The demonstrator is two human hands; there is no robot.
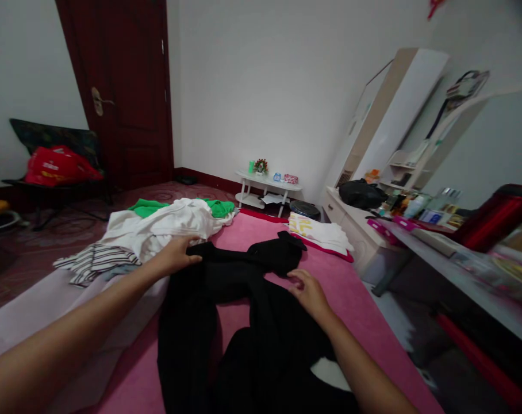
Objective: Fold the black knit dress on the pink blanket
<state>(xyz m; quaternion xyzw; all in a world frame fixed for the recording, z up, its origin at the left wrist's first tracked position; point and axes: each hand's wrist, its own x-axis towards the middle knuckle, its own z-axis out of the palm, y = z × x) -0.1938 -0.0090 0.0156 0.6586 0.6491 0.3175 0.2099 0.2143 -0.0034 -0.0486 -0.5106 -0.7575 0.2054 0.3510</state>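
A long black garment (235, 282) lies loosely spread and rumpled on the pink bed cover; its folds hide what kind it is. At its upper left edge is my left hand (177, 256), with thumb and fingers closed about the black cloth. My right hand (308, 292) is by the garment's right side, fingers bent and apart, with no cloth visible between them. A bunched black part (278, 254) lies just beyond my right hand. Near my right forearm a pale patch (330, 372) shows beside the black cloth.
A heap of white clothes (170, 221) with green pieces and a striped garment (99, 261) lies on the left. Folded white clothing (321, 233) is at the bed's far right corner. A cluttered desk (451, 276) runs along the right; a low white table (267, 183) stands beyond the bed.
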